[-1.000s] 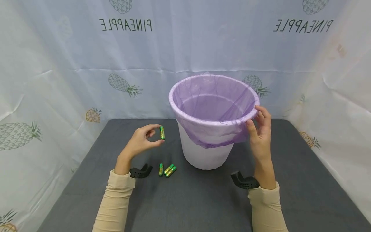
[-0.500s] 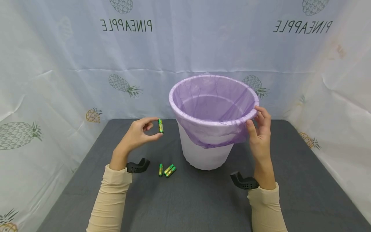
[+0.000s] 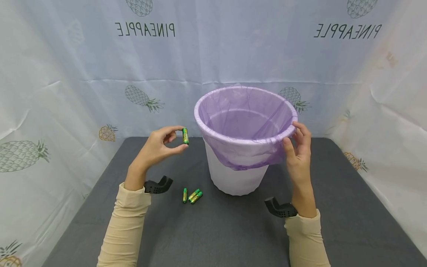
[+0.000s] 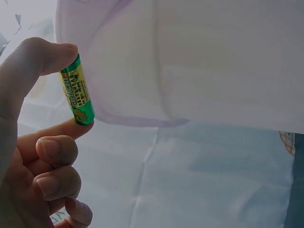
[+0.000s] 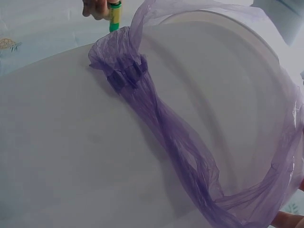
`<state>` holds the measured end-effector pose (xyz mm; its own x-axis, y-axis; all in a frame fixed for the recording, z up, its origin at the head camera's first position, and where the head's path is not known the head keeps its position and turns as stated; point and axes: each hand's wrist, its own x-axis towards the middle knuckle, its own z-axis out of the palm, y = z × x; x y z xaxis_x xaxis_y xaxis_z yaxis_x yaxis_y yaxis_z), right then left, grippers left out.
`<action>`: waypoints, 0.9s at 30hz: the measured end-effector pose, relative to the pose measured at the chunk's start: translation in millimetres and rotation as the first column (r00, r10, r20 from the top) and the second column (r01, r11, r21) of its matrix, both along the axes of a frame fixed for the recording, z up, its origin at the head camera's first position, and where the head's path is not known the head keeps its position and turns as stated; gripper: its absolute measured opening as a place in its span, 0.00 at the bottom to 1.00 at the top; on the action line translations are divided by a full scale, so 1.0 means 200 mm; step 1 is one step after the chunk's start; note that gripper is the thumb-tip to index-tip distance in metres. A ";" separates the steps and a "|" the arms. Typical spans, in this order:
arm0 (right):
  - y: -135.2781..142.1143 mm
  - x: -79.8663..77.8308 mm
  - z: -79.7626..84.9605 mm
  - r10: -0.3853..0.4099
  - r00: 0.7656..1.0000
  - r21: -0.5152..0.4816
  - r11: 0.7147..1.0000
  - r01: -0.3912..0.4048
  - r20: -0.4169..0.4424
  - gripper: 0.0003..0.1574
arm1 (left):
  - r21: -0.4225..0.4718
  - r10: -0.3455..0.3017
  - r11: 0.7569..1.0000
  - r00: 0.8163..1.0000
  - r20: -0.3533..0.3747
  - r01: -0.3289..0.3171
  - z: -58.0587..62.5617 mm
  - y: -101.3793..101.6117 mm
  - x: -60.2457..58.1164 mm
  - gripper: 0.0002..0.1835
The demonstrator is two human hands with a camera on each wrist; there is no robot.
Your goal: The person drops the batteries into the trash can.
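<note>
My left hand (image 3: 155,146) pinches a green and yellow battery (image 3: 185,136) end to end between thumb and index finger, in the air left of the white trash bin (image 3: 235,181). In the left wrist view the battery (image 4: 77,92) shows printed lettering, and the other fingers are curled beneath it. A thin purple trash bag (image 3: 247,157) lines the bin and is folded over its rim. At the rim's right side my right hand (image 3: 300,159) holds bin and bag with thumb and fingers. The right wrist view shows the bag (image 5: 166,128) bunched along the bin's wall.
Three more batteries lie on the dark grey tabletop (image 3: 220,230) in front of the bin: one apart (image 3: 185,195), two side by side (image 3: 195,196). A pineapple-print curtain (image 3: 186,55) hangs behind and along both sides. Each wrist wears a black camera mount (image 3: 158,185).
My left hand has risen with the battery, away from me and slightly leftward. The right hand stays at the bin's rim. The loose batteries have not moved.
</note>
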<state>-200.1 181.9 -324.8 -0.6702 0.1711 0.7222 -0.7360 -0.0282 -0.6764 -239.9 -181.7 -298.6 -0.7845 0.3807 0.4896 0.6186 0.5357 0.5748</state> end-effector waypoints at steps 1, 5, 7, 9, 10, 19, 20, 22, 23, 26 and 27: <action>0.00 0.00 0.00 0.001 1.000 -0.001 1.000 -0.001 -0.002 0.25 | 0.003 -0.003 1.000 1.000 -0.007 0.003 0.01 0.00 0.00 0.22; 0.00 0.00 0.00 0.004 1.000 -0.007 1.000 -0.004 -0.009 0.25 | 0.016 -0.017 1.000 0.999 -0.031 0.018 0.04 0.02 0.00 0.22; 0.00 0.00 0.00 0.003 1.000 -0.005 1.000 -0.003 -0.008 0.26 | 0.029 -0.020 0.999 0.999 -0.044 0.021 0.05 0.02 0.01 0.22; 0.00 0.00 0.00 0.000 1.000 -0.001 1.000 0.000 -0.004 0.26 | 0.041 -0.016 0.999 0.998 -0.062 0.019 0.06 0.02 0.01 0.22; 0.00 0.00 0.00 -0.001 1.000 -0.001 1.000 0.001 -0.003 0.26 | 0.046 -0.015 0.999 0.998 -0.068 0.018 0.07 0.02 0.01 0.21; 0.00 -0.01 0.00 -0.015 1.000 -0.002 1.000 0.015 0.003 0.25 | 0.058 -0.018 0.998 0.995 -0.101 0.024 0.12 0.04 0.00 0.20; 0.00 -0.01 0.00 -0.015 1.000 -0.005 1.000 0.015 0.002 0.25 | 0.061 -0.018 0.998 0.994 -0.107 0.024 0.13 0.04 0.00 0.20; 0.00 -0.01 0.01 -0.014 1.000 -0.007 1.000 0.014 0.005 0.25 | 0.072 -0.021 0.997 0.993 -0.120 0.029 0.14 0.05 -0.01 0.20; 0.00 -0.01 0.01 -0.011 1.000 -0.010 1.000 0.011 0.006 0.25 | 0.075 -0.021 0.997 0.992 -0.127 0.031 0.14 0.05 -0.01 0.20; 0.00 0.00 0.01 -0.004 1.000 -0.010 1.000 0.004 0.010 0.25 | 0.090 -0.026 0.995 0.990 -0.135 0.039 0.15 0.06 -0.01 0.20; 0.00 0.00 0.00 -0.002 1.000 -0.008 1.000 0.002 0.012 0.25 | 0.094 -0.030 0.995 0.990 -0.139 0.043 0.15 0.07 -0.01 0.20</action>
<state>-199.8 181.4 -323.8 -0.6783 0.1785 0.7128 -0.7280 -0.0322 -0.6848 -242.5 -167.4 -268.4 -0.6940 0.3539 0.6270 0.7132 0.4574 0.5312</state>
